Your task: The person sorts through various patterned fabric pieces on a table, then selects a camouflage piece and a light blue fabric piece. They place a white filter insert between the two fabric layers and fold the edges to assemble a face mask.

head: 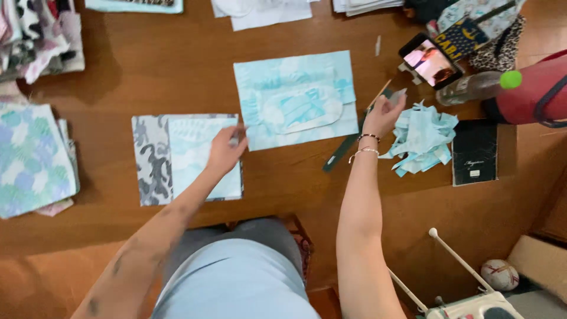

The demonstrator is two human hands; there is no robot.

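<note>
On the wooden table (177, 65), sorting cut fabric: left hand (223, 152) pinching light-blue piece (198, 155) atop camouflage piece (151, 159), right hand (384, 115) gripping small scrap (397, 97) beside scrap pile (422, 137); next, probably aligning edges carefully.

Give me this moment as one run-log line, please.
left hand: on pale blue fabric sheet | right hand: holding small scrap | scrap pile beside

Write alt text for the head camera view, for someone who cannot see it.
A left hand rests on pale blue fabric over a camouflage-print piece on a wooden table. The right hand lifts a small scrap beside a heap of blue offcuts.
</note>
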